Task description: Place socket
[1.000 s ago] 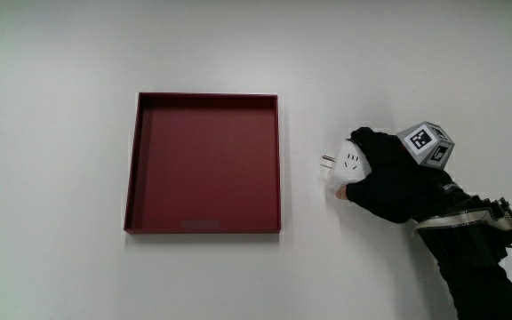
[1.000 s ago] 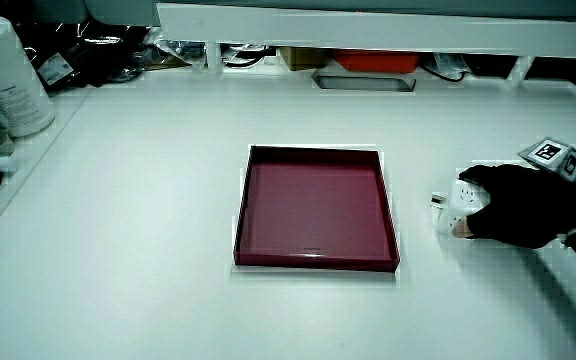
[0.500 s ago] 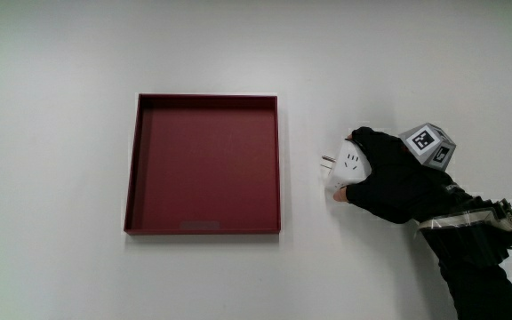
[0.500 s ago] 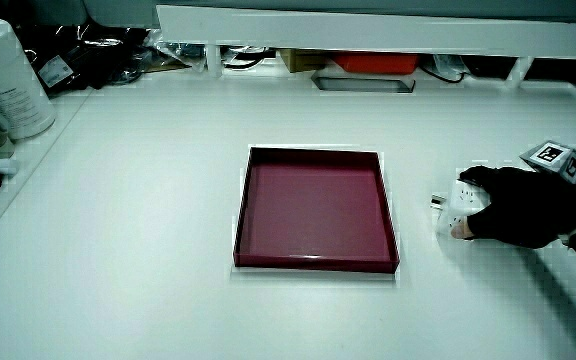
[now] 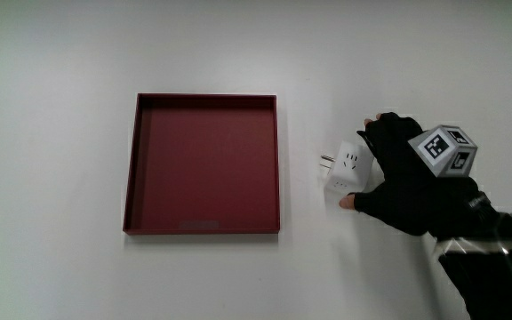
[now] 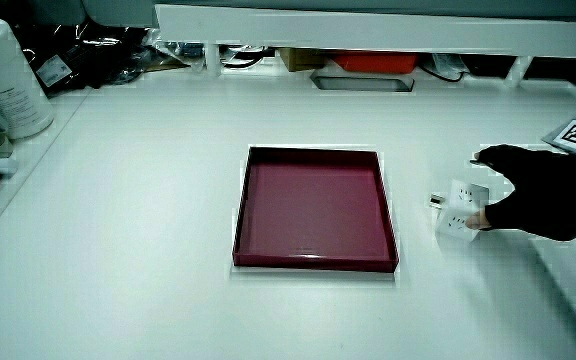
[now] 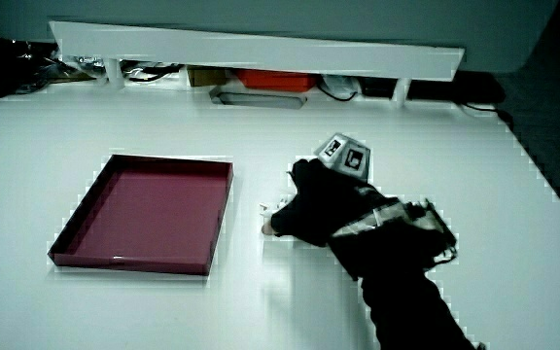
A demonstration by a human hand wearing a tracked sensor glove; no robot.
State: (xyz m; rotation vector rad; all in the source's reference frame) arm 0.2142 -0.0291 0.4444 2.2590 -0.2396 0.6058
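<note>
The white socket [image 5: 347,169] lies on the white table [image 5: 60,267] just beside the dark red square tray [image 5: 204,164], its prongs toward the tray. The gloved hand [image 5: 404,173] sits against the socket, grip wide with fingers spread and nothing held, thumb at the socket's near edge.

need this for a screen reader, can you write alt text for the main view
A black-gloved hand with open fingers sits beside a white socket lying on a white table, not gripping it. An empty dark red square tray lies next to the socket.
</note>
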